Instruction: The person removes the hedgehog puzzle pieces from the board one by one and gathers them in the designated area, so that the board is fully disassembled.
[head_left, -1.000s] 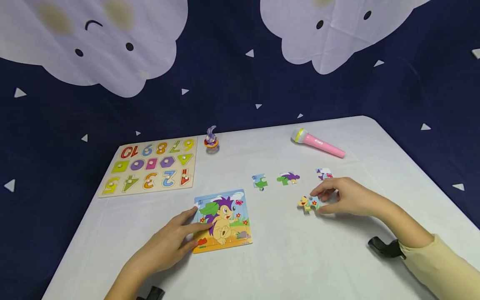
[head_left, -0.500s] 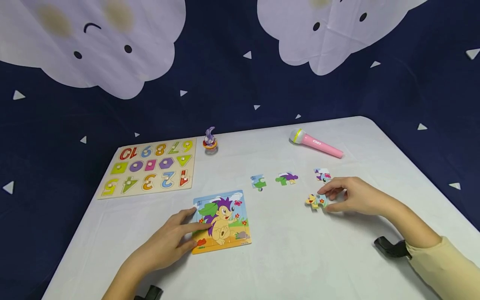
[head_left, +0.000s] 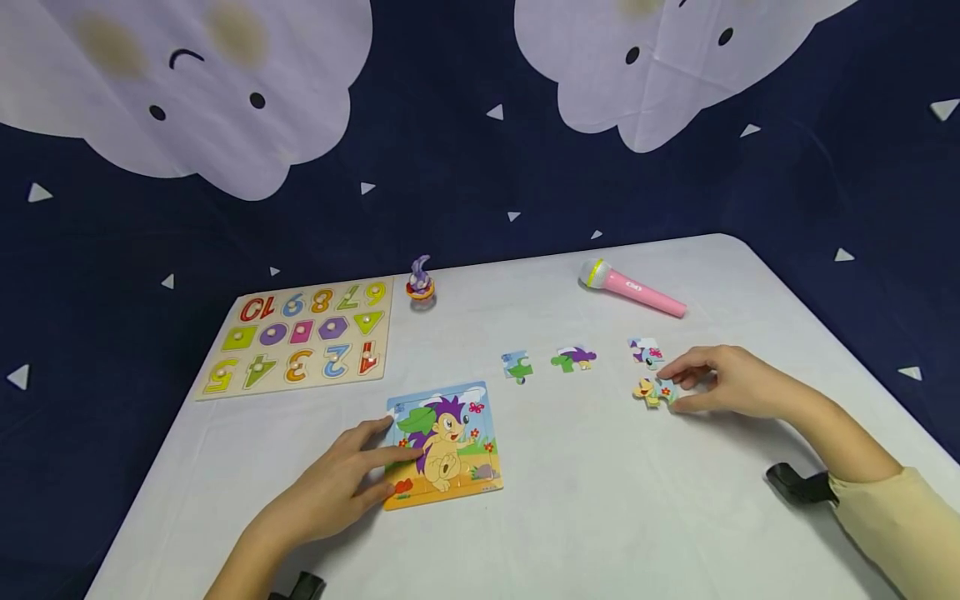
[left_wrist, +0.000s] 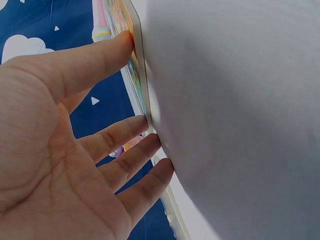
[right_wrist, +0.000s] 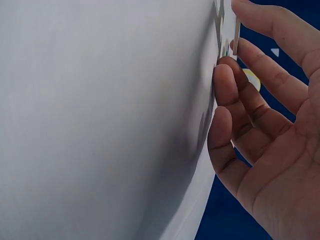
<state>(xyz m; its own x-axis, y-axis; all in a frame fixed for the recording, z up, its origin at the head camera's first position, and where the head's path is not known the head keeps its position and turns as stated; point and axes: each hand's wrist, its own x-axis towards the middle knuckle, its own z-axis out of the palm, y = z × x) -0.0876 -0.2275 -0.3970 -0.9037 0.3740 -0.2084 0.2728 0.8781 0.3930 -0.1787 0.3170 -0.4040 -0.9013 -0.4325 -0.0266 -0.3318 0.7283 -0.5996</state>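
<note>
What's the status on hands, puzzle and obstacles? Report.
Left hand touching hedgehog puzzle. Right hand pinching flower piece. Another loose piece just beyond it, possibly in the way.

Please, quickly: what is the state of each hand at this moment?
Left hand: open, rests on the hedgehog jigsaw puzzle.
Right hand: closed, pinches a loose jigsaw piece with a red flower.

The right grip (right_wrist: pixel 280 150) pinches a thin piece (right_wrist: pixel 236 36), edge-on, near white cloth (right_wrist: pixel 90 110).

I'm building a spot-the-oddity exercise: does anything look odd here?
The left cloud face is upside down, its mouth above its eyes. The number board seems turned around too: its near row runs 5 to 1, left to right.
</note>
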